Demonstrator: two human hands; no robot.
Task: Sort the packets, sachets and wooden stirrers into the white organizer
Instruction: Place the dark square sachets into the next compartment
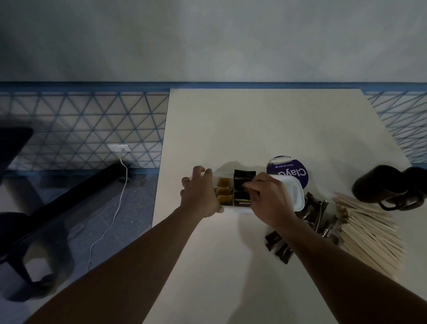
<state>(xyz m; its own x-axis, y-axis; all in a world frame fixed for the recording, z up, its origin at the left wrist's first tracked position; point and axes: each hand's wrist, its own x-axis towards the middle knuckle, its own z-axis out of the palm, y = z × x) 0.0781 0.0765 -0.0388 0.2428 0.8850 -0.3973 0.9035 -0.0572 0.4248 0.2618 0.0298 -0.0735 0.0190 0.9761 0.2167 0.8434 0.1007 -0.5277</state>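
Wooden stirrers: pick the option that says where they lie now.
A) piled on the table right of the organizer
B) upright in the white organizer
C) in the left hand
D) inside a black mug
A: the wooden stirrers lie in a pile on the table, right of the white organizer and beside the black mugs; the left hand grips the organizer, the right hand pinches a black packet.

Purple round pack (pixel 288 167) reads, upside down, "Clean as you go" and "Clay…"; print on dark sachets (pixel 316 209) blurred.
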